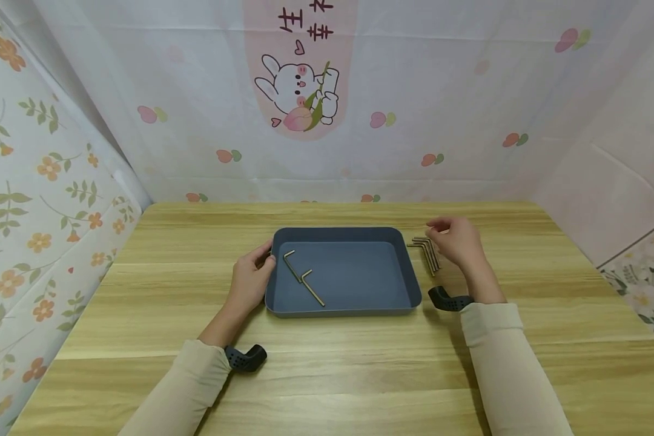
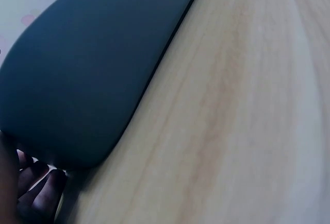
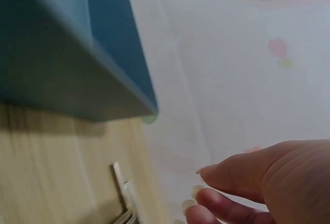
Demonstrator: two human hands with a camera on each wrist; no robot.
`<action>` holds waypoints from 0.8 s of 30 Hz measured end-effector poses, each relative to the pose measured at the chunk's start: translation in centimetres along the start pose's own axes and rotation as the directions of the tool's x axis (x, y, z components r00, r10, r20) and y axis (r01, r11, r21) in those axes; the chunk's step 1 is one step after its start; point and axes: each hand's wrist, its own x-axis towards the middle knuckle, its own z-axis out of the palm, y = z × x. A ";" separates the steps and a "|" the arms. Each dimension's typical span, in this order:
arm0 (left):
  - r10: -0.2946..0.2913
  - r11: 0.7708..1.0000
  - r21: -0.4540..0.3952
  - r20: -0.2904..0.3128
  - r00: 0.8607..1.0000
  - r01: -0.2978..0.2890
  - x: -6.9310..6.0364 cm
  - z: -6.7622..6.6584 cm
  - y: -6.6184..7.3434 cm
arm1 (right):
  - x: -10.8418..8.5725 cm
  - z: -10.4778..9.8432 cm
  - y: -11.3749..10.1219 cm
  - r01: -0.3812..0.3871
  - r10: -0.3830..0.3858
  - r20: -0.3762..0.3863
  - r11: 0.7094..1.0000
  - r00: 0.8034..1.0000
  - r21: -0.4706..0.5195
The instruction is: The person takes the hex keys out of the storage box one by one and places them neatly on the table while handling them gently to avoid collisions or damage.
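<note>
On a wooden table, left hand grips tray by its left edge; right hand, fingers loosely parted, hovers near hex keys.

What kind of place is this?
Probably a tabletop recording booth, improvised indoors: printed sheets hang behind and beside a wood-grain table, and two black wrist-worn mounts suggest filming.

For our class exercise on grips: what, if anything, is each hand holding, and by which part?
The left hand holds the tray by its left wall. The right hand, near the hex keys, holds nothing visible.
</note>
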 end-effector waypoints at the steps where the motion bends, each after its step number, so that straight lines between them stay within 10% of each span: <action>1: -0.001 1.000 0.000 0.000 1.000 0.001 0.0 0.0 0.0 | 0.0 -0.1 -0.3 0.007 -0.007 0.005 1.000 1.000 -0.005; 24: 0.001 1.000 -0.001 -0.005 1.000 -0.001 0.0 0.0 0.1 | -2.5 -0.1 -7.2 0.189 -0.185 0.100 0.982 0.978 -0.032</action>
